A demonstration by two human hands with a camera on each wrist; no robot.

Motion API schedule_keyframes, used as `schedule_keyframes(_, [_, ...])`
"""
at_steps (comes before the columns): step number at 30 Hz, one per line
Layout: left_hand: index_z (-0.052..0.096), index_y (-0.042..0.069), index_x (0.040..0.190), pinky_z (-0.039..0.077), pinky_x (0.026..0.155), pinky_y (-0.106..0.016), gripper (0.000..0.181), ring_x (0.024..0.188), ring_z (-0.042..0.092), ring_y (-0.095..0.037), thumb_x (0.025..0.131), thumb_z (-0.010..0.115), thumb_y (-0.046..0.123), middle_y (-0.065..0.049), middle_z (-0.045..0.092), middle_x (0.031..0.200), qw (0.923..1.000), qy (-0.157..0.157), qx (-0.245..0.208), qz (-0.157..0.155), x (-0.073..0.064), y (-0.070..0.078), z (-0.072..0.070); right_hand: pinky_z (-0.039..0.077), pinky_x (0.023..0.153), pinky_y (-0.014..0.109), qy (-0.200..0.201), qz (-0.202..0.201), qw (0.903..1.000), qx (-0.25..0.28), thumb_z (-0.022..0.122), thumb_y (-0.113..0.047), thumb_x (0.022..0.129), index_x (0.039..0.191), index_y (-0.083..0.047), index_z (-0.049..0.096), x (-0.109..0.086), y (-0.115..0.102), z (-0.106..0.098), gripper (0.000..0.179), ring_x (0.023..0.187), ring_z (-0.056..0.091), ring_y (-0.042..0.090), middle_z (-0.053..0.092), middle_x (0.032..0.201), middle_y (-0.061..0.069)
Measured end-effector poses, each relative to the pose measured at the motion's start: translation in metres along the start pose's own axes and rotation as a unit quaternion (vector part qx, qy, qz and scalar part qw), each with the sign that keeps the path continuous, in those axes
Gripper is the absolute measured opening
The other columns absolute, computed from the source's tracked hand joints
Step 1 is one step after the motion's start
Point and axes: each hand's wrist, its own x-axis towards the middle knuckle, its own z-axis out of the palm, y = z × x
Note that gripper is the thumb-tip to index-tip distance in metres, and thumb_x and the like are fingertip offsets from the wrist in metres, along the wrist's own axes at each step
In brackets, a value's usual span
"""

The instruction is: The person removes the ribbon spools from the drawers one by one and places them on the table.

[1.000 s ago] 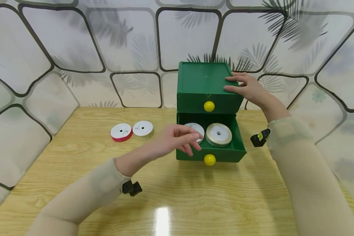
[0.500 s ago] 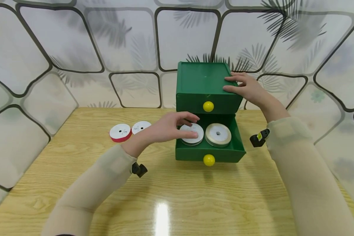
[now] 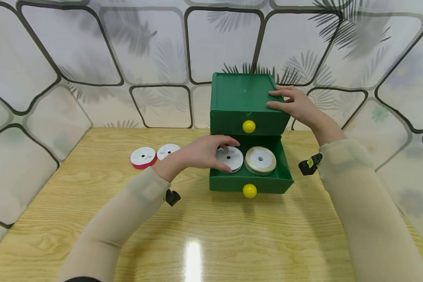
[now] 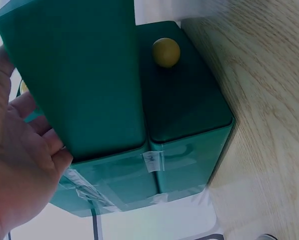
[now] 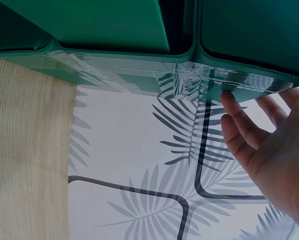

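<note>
A green drawer chest stands against the wall, its middle drawer pulled out. Two ribbon spools lie flat inside: a white spool at left and a cream one at right. My left hand has reached over the drawer's left wall, thumb and fingers curved round the white spool's near and far rim. In the left wrist view that hand partly disappears behind the drawer wall. My right hand rests its fingertips on the chest's top right edge, while the right wrist view shows fingers along its side.
On the table, left of the chest, sit a red ribbon spool and a pale one, partly behind my left wrist. Yellow knobs front the top drawer and the pulled-out one. A shut bottom drawer shows underneath.
My left hand has moved forward from above the drawer's front left and spread round the white spool. The right hand and the chest have stayed in place.
</note>
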Motion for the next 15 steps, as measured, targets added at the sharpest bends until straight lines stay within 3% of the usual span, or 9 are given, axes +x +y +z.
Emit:
schedule_keyframes(5, [0.056, 0.012, 0.133, 0.043, 0.091, -0.029, 0.061, 0.106, 0.055, -0.014, 0.080, 0.081, 0.031, -0.001, 0.062, 0.119, 0.9985, -0.010, 0.053, -0.003, 0.0020, 0.0027, 0.0003, 0.024, 0.107, 0.058, 0.001, -0.012, 0.9999, 0.000, 0.057, -0.034, 0.098, 0.148, -0.004, 0.039, 0.0007, -0.0005, -0.0008, 0.062, 0.138, 0.022, 0.042, 0.013, 0.161, 0.009])
schedule_keyframes(10, [0.059, 0.013, 0.129, 0.042, 0.089, -0.030, 0.055, 0.102, 0.055, -0.015, 0.081, 0.081, 0.030, 0.002, 0.065, 0.108, 0.9968, -0.011, 0.077, -0.015, 0.0029, 0.0057, 0.0016, 0.024, 0.107, 0.058, 0.000, -0.013, 0.9999, 0.000, 0.057, -0.034, 0.098, 0.148, -0.004, 0.039, 0.0010, -0.0004, -0.0011, 0.062, 0.138, 0.022, 0.041, 0.013, 0.161, 0.009])
schedule_keyframes(15, [0.061, 0.012, 0.126, 0.035, 0.098, -0.032, 0.051, 0.099, 0.059, -0.014, 0.082, 0.080, 0.029, 0.004, 0.067, 0.104, 0.9947, -0.021, 0.097, -0.025, 0.0047, 0.0081, 0.0027, 0.024, 0.107, 0.058, 0.000, -0.007, 1.0000, -0.002, 0.057, -0.037, 0.097, 0.148, -0.004, 0.039, 0.0006, 0.0008, -0.0004, 0.063, 0.138, 0.023, 0.042, 0.014, 0.161, 0.008])
